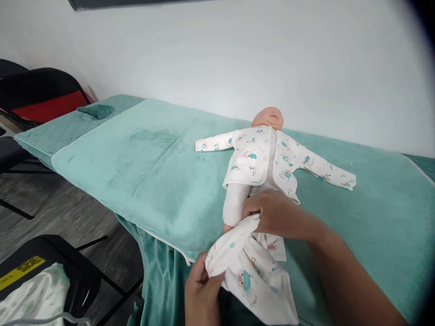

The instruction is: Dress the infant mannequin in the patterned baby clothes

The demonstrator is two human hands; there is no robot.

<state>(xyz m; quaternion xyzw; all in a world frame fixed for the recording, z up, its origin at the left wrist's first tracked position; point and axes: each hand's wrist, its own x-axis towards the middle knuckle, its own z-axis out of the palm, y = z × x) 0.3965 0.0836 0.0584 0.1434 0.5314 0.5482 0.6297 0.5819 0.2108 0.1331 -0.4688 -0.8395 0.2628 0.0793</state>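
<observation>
A baby doll [268, 118] lies on its back, wearing a white printed jacket [245, 156] open at the front, its sleeves spread to both sides. White fabric covers its leg [235, 206], and a bit of the foot shows below. White printed baby pants [253, 276] hang bunched over the bed's near edge. My left hand [205, 283] pinches their edge between thumb and fingers. With fingers closed, my right hand [278, 215] grips another part of the same edge beside the doll's leg. My right hand and the pants hide the other leg.
The doll lies on a massage bed with a green velvet cover [149, 167], which has a face hole [95, 111] at its left end. A white wall stands behind. Black chairs [41, 95] are at the left; a nearer seat [78, 276] carries a white patterned cloth [37, 296].
</observation>
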